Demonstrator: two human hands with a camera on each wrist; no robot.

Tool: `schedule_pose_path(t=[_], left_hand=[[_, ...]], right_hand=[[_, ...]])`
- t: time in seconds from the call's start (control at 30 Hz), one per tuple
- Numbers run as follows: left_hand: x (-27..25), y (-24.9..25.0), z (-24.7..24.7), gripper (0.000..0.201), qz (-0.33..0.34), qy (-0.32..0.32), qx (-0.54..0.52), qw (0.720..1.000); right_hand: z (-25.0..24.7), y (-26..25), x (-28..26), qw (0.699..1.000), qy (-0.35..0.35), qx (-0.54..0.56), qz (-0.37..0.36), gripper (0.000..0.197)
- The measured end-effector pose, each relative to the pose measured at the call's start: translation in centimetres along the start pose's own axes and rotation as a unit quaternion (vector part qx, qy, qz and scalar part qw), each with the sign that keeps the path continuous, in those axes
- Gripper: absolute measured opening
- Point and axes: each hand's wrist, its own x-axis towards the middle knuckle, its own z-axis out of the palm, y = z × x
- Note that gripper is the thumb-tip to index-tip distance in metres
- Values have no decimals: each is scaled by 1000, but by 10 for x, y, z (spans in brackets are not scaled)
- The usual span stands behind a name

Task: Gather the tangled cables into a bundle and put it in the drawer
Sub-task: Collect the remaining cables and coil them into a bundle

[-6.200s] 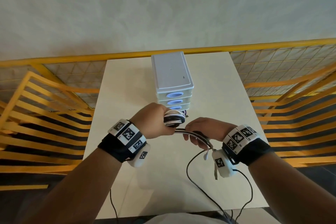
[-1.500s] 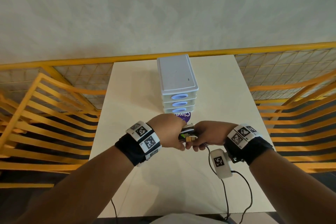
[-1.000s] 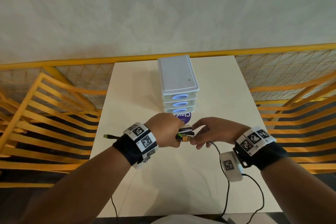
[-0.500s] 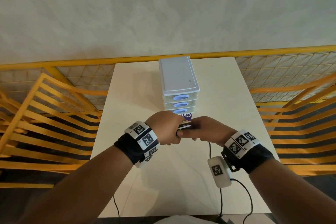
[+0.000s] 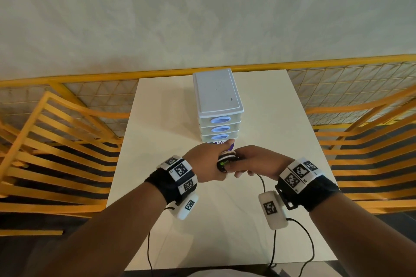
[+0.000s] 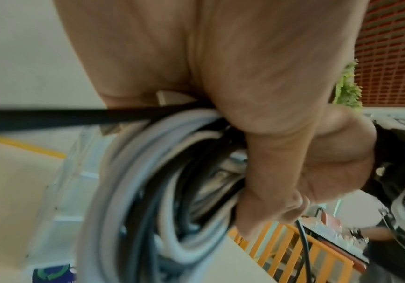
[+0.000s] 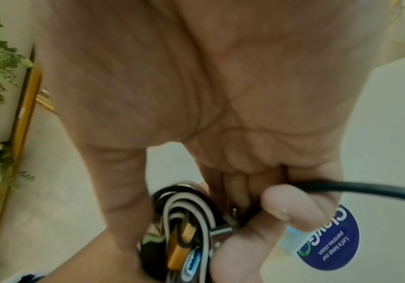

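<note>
A small coil of white and black cables [image 5: 226, 159] is held just above the white table [image 5: 157, 119], in front of the three-drawer unit [image 5: 217, 105]. My left hand [image 5: 219, 165] grips the coil from the left, fingers curled through its loops [image 6: 153, 181]. From the right, my right hand [image 5: 234, 164] pinches it with thumb and fingers [image 7: 279, 206]. The right wrist view shows an orange connector [image 7: 182, 243] and a metal plug tucked into the coil [image 7: 184, 210]. All three drawers stand closed, each with a blue oval handle [image 5: 220, 119].
A round blue sticker [image 5: 228, 144] lies on the table at the foot of the drawer unit. Yellow railings [image 5: 56, 141] flank the table on both sides and behind. Thin black wrist-camera leads [image 5: 273, 249] trail off the table's near edge.
The loose cable ends seen six seconds ago are now wound into the coil. Since half a second ago both hands stay closed on it, and a green connector tip now shows on top.
</note>
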Motion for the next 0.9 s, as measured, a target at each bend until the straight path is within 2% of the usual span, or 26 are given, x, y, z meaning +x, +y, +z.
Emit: schedule_pose_path(t=[0.1,0.2,0.33,0.43,0.57,0.7,0.8,0.9], left_hand=[[1,5,0,106,-3,-32,86,996],[3,13,2,116,1,-42,157,987],[-2,27,5,102,47,-55,229,971],[-4,34,9,109,64,-43,242,967],[1,36,10,117,65,-49,238,968],[6,30,16,123,63,-72,225,970],[8,22,14,128,80,-91,200,972],[7,16,12,127,94,-79,172,977]], right_hand=[[5,-2,2,997,3,63,45,24],[3,-3,5,992,-26,97,75,22],[-5,-3,7,985,-116,70,105,43],[-12,-4,8,980,-157,43,114,34],[-9,-4,7,976,-178,-4,125,9],[10,3,18,973,-148,-81,156,11],[18,4,20,975,-119,-116,147,11],[17,4,16,974,-112,-145,136,12]])
